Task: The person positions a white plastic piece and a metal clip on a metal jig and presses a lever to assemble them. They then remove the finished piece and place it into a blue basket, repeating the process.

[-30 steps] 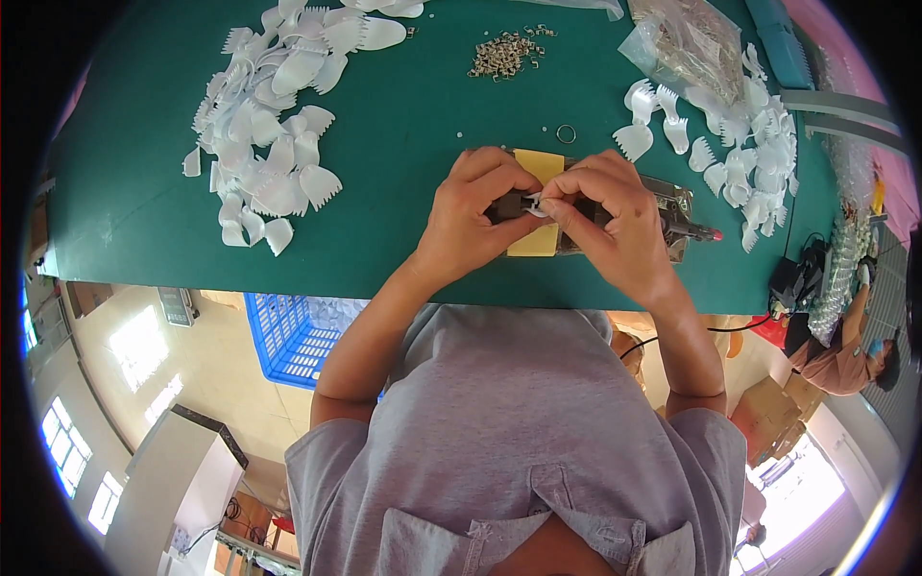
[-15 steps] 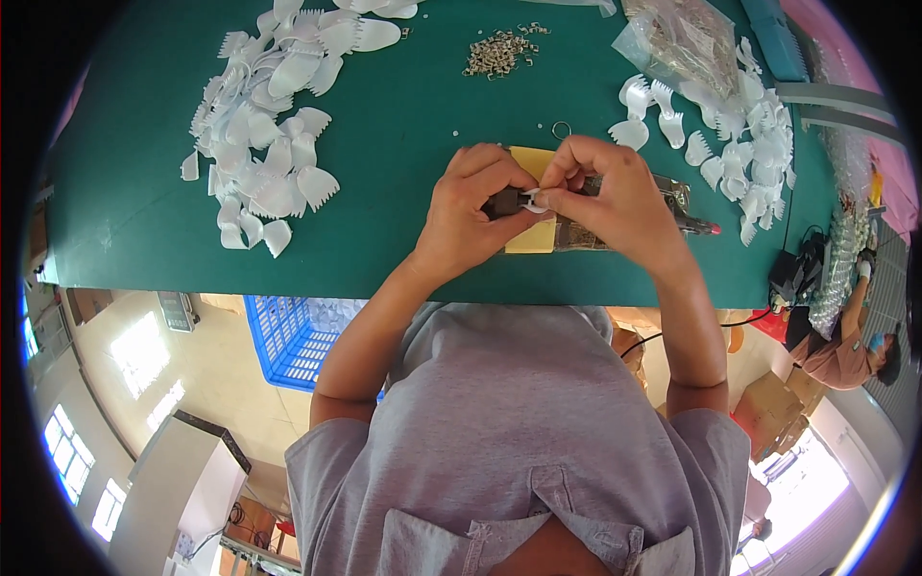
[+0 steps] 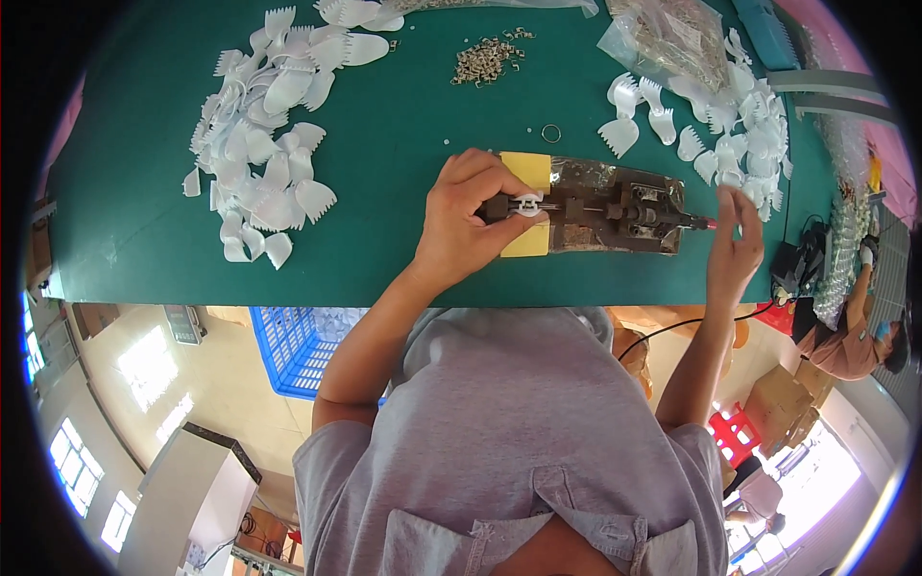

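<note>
My left hand [image 3: 468,223] pinches a small white plastic piece [image 3: 526,204] against the left end of a metal hand press [image 3: 615,206]. The press lies on the green table [image 3: 384,144], partly over a yellow pad [image 3: 529,171]. My right hand [image 3: 736,242] is at the press's right end. Its fingers are spread and rest against the red-tipped lever [image 3: 709,224], not closed round it.
A heap of white comb-shaped pieces [image 3: 269,125] lies at the left and another [image 3: 715,130] at the right. Small metal bits [image 3: 488,60], a metal ring [image 3: 550,133] and a clear bag [image 3: 672,34] lie farther back. A blue crate [image 3: 298,346] stands under the table. Another person [image 3: 855,331] sits at the right.
My right hand has left the middle of the press and moved right to the lever's red tip. My left hand stays on the white piece.
</note>
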A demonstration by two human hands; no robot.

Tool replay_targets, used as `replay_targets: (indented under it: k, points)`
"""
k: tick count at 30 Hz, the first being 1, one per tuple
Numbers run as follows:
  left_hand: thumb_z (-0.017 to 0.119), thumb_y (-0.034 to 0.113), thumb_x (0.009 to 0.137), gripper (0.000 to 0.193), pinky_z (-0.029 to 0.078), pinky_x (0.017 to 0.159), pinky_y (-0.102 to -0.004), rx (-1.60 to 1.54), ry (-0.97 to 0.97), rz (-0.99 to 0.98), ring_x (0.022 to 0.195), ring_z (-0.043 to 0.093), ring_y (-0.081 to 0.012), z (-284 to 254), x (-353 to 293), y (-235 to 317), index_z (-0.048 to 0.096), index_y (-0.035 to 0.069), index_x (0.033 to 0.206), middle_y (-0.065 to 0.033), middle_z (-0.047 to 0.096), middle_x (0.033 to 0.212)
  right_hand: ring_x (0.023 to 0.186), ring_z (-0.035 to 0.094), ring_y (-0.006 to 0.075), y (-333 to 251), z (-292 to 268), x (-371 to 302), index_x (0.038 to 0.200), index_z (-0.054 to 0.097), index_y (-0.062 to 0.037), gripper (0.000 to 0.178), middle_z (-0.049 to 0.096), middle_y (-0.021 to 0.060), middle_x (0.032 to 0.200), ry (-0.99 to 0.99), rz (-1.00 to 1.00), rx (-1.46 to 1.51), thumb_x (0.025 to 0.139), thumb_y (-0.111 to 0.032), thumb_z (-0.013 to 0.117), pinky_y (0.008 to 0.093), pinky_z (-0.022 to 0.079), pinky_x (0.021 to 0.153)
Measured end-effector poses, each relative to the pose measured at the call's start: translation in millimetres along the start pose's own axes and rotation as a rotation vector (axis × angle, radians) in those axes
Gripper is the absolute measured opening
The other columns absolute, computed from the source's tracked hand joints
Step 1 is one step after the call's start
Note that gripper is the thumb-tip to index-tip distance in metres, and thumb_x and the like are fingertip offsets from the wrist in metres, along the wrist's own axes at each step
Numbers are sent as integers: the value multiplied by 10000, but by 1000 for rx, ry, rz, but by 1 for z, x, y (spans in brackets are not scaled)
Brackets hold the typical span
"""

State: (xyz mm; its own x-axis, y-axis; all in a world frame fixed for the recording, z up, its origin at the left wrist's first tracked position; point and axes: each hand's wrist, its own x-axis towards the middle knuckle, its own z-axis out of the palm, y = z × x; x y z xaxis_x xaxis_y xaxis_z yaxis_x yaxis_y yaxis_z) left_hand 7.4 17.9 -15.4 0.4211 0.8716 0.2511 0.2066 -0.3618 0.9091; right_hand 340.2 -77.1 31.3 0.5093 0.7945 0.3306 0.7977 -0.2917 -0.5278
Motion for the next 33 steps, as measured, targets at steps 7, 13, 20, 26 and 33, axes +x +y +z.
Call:
replay_targets:
  k: [7, 13, 20, 26, 33]
  points:
    - [929, -9, 702, 266, 497, 799, -331, 5, -10, 46, 920, 632, -202, 0, 1, -3, 778, 36, 917, -54, 690, 935, 840, 638, 144, 64, -17, 12, 1052, 738, 24, 307, 713, 38, 883, -93, 274, 735, 1110, -233, 581, 297, 502, 850]
    - [928, -8, 707, 260, 497, 805, -326, 33, 26, 59, 912, 638, -200, 2, -3, -6, 784, 42, 917, -52, 699, 928, 785, 672, 160, 33, 1, 5, 903, 757, 7, 383, 711, 79, 863, -302, 169, 102, 1103, -276, 595, 319, 522, 760]
    - [922, -19, 722, 254, 498, 797, -320, 11, -1, 56, 916, 638, -194, 3, 2, -7, 783, 41, 926, -49, 697, 932, 678, 523, 122, -58, -16, 14, 910, 733, 21, 375, 643, 54, 779, 108, -41, 756, 1092, -232, 524, 286, 403, 624]
    - [914, -34, 724, 260, 504, 782, -315, 10, 10, 45, 910, 639, -194, 2, -3, -9, 778, 34, 935, -57, 696, 944, 553, 375, 12, -80, 2, 5, 822, 759, -2, 265, 651, -25, 686, 51, -200, 480, 1030, -160, 714, 241, 249, 489]
    - [872, -95, 743, 275, 510, 830, -352, -507, 139, 35, 952, 640, -227, -5, -5, 0, 745, 1, 968, -85, 687, 996, 490, 355, 53, -31, 2, 22, 798, 688, 36, 357, 517, 8, 594, 256, 148, 1019, 1078, -183, 657, 254, 216, 474]
